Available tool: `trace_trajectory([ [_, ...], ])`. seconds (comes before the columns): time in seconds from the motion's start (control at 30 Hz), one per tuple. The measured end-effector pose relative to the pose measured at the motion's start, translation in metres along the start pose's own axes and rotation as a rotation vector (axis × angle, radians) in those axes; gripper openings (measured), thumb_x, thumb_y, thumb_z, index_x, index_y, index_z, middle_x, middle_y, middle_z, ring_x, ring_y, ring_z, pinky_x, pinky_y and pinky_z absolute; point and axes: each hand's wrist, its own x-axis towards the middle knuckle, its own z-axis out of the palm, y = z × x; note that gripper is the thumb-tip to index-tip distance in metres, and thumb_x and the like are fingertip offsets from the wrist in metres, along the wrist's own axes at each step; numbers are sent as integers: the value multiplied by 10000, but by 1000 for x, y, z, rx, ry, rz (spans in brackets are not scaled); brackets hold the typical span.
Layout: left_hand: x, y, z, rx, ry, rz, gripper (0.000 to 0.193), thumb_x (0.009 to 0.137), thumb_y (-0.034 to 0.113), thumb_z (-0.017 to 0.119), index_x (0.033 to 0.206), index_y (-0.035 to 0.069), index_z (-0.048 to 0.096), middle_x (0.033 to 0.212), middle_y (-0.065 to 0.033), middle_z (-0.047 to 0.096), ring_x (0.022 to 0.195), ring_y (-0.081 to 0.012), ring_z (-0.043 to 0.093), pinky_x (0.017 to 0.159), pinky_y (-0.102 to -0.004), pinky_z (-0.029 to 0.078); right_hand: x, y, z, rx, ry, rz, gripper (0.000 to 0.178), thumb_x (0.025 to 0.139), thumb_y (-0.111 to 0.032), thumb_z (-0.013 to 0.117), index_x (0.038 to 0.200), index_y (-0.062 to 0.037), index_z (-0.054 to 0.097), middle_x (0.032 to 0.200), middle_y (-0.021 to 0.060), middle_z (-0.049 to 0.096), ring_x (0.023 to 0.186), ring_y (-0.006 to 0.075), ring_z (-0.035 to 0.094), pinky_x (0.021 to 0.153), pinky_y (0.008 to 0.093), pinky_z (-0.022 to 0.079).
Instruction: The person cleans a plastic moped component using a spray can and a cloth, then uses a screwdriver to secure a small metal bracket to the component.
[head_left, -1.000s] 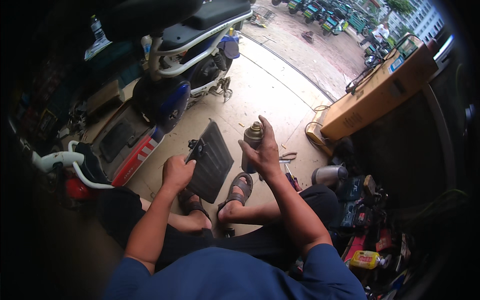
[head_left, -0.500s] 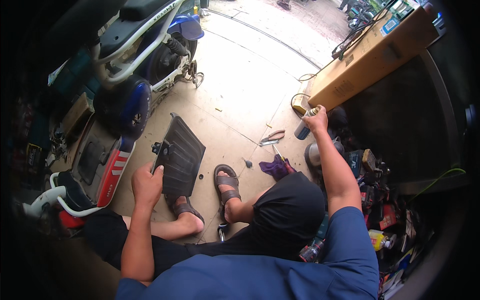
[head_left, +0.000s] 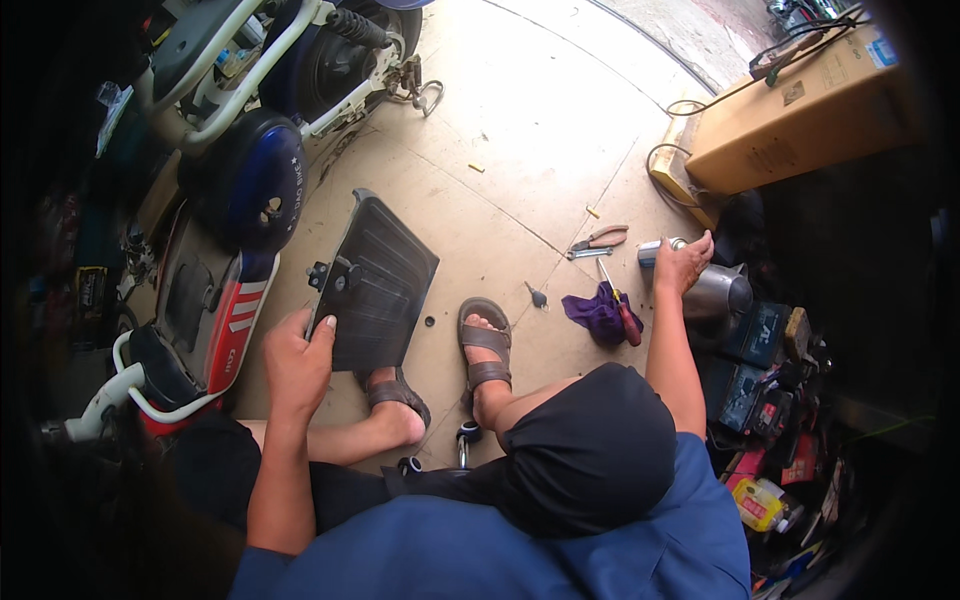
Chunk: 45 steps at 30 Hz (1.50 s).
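My left hand (head_left: 300,362) grips the near left edge of a black ribbed plastic panel (head_left: 378,285), thumb on its face. The panel leans over my sandalled foot and has a small black fitting (head_left: 342,275) on its left side. Farther right, my right hand (head_left: 683,264) is closed around one end of a spray can (head_left: 652,252), which is tilted beside a metal pitcher (head_left: 722,292). Left of that hand lie pliers (head_left: 608,237), a wrench (head_left: 590,254), a purple cloth (head_left: 594,314) and a red-handled screwdriver (head_left: 630,325).
An electric scooter (head_left: 235,185) and a red and white body part (head_left: 228,335) stand on the left. A long cardboard box (head_left: 790,115) is at the far right. Tool cases (head_left: 752,335) and a yellow bottle (head_left: 757,505) crowd the right side. A key (head_left: 537,295) lies mid-floor.
The view has shifted, so the floor things appear farther right. My right hand has come lower, nearer the pitcher, and the spray can lies more level. My left hand keeps hold of the panel.
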Motion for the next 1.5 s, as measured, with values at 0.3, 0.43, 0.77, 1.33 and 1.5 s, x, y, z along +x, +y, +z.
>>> trace_trajectory([
  [0.3,-2,37,-29,-79,-4,70,220,943,138,687,863,-60,635,684,-144,559,633,-205,500,618,-372,426,-212,-93,-31,256,-896,-435,470,888,-334,794,1216,-41,628,1165,209,619,1133,398,620,929,492,542],
  [0.43,-15,38,-66,-69,21,89,213,939,140,700,860,-50,648,671,-121,549,641,-181,505,624,-357,430,-236,-99,-19,328,-945,-270,320,884,-176,743,1116,2,614,1131,227,623,1069,434,642,898,524,537],
  [0.77,-56,64,-157,82,74,184,193,893,129,721,836,-43,655,788,-225,632,751,-397,605,697,-441,474,-268,-220,-37,908,-1159,-941,176,909,-16,538,1060,-41,623,1065,254,598,949,472,645,848,523,540],
  [1.33,-20,50,-169,83,-27,209,179,862,152,727,850,-26,713,793,-239,661,764,-412,675,706,-457,509,-159,-56,14,123,-981,-454,202,902,-199,667,1015,-98,801,1071,210,702,1039,406,700,914,502,563],
  [1.5,-6,51,-172,-32,-122,193,221,894,177,734,816,-29,713,690,-198,644,648,-312,660,636,-425,493,-114,-32,-46,341,-768,-406,243,942,-261,705,1089,-90,797,948,160,776,924,300,761,815,444,593],
])
